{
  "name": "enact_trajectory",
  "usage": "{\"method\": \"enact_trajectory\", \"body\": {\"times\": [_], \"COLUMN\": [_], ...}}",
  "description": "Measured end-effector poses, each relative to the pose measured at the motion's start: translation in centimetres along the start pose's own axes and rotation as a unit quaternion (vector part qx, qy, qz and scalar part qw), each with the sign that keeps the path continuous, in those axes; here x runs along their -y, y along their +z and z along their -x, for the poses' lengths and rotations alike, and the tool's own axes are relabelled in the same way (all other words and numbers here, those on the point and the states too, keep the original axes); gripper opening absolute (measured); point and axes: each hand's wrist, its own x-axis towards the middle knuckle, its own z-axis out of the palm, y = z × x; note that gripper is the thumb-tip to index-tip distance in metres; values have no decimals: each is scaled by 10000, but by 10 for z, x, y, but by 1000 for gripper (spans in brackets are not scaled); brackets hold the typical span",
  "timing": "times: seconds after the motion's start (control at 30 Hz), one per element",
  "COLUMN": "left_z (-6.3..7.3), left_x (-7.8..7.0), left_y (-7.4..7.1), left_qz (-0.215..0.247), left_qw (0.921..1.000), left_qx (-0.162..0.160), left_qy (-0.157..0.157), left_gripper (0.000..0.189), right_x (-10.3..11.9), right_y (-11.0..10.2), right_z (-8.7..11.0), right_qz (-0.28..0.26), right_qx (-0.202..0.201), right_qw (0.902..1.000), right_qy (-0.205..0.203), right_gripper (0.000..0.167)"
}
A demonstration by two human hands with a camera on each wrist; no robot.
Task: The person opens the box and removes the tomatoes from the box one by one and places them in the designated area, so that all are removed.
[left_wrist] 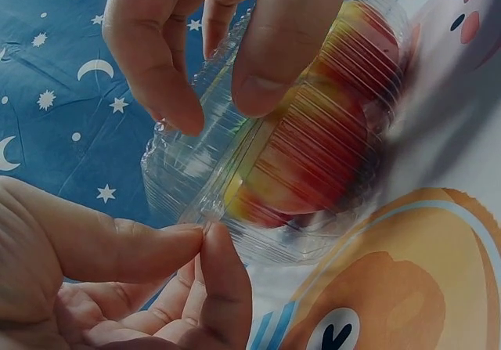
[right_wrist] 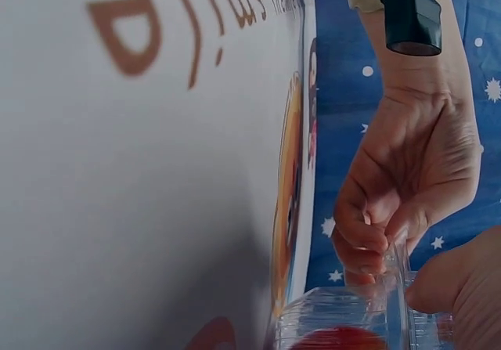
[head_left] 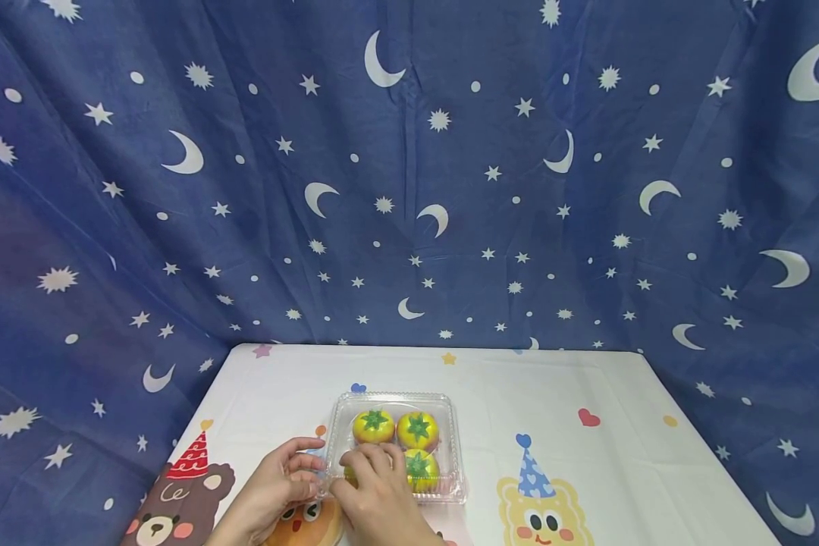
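Note:
A clear plastic clamshell box [head_left: 453, 447] stands near the front of the table, with round yellow-and-red fruits [head_left: 418, 430] under green star-shaped tops inside. Its lid lies over the base. At the box's near left corner, my left hand [head_left: 288, 478] pinches the rim between thumb and index finger, as the left wrist view shows. My right hand [head_left: 378, 485] reaches over the front edge, with its bent fingers over the lid and its thumb at the near rim [left_wrist: 207, 201]. Thumb and index fingertips stand apart there. One fruit is mostly hidden behind this hand.
White cloth [head_left: 519, 394] with printed cartoon figures covers the table. A printed brown bear [head_left: 184, 493] is at the left, and a yellow figure [head_left: 542, 516] at the right. Blue curtain [head_left: 409, 189] with moons and stars hangs behind and at both sides.

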Motion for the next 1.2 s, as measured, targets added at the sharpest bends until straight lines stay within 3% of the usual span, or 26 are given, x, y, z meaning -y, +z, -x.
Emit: {"method": "enact_trajectory", "body": {"times": [0.27, 0.77, 1.2], "left_z": [0, -1, -1], "left_x": [-1, -1, -1], "left_y": [0, 2, 5], "left_qz": [27, 3, 43], "left_qw": [10000, 10000, 10000], "left_qx": [73, -42, -46], "left_qy": [42, -30, -1], "left_gripper": [84, 86, 85], "right_x": [1, 1, 4], "right_y": [4, 12, 14], "right_z": [0, -2, -3], "right_qz": [157, 602, 734], "right_qx": [-13, -565, -442], "right_qw": [9998, 9957, 9957], "right_qy": [-85, -422, -362], "right_gripper": [19, 20, 18]}}
